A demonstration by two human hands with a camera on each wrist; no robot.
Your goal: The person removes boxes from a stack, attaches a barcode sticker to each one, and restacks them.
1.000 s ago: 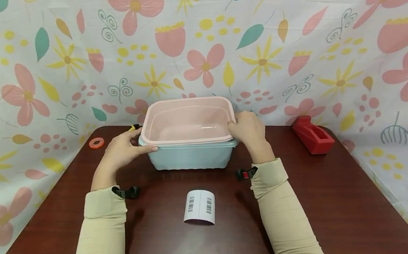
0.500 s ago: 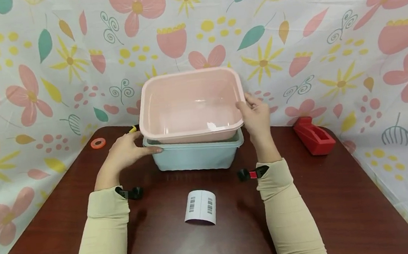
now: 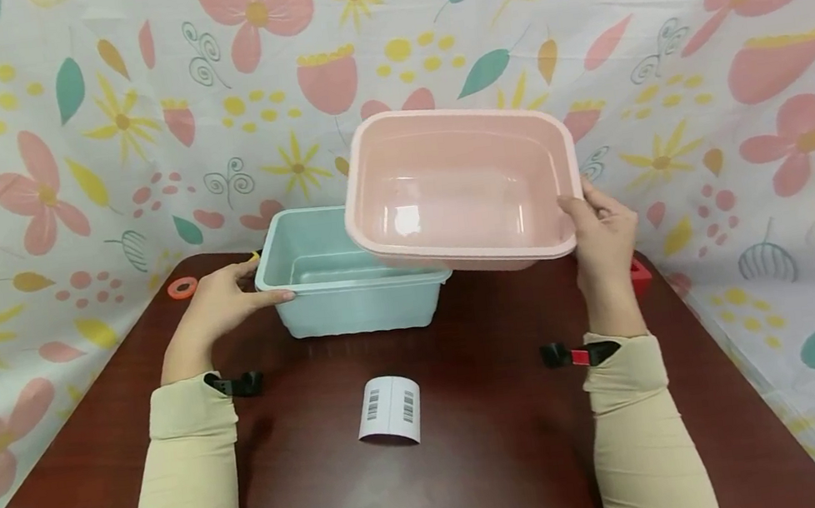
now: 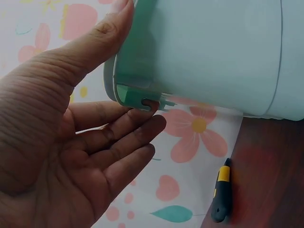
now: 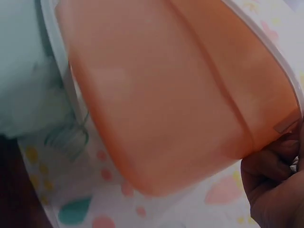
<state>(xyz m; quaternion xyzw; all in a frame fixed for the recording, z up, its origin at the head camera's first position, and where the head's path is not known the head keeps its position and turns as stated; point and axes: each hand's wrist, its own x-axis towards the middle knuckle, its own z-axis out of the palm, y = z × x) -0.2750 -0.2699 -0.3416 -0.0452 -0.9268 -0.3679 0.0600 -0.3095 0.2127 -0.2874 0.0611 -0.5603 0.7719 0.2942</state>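
My right hand (image 3: pixel 605 240) grips the right-hand rim of a pink plastic basin (image 3: pixel 460 181), lifted and tilted with its inside facing me. Its lower left part covers the back right of a light blue plastic basin (image 3: pixel 361 308), which stands upright on the table. At the blue basin's front left corner, my left hand (image 3: pixel 221 309) holds the rim, thumb along the front and fingers at the side. The left wrist view has the thumb on the blue wall and the other fingers (image 4: pixel 128 142) fairly straight beneath the rim. In the right wrist view, the pink basin's underside (image 5: pixel 156 95) fills the middle.
A curled white paper with barcodes (image 3: pixel 389 411) lies in front of the blue basin. An orange tape roll (image 3: pixel 182 288) is at the back left. Behind the right hand, a red tape dispenser (image 3: pixel 640 274) is partly hidden. A black and yellow tool (image 4: pixel 222 194) lies near the left hand.
The pink basin has come up out of the blue one and moved right with my right hand, revealing the blue inside. My left hand has stayed at the blue basin's corner.
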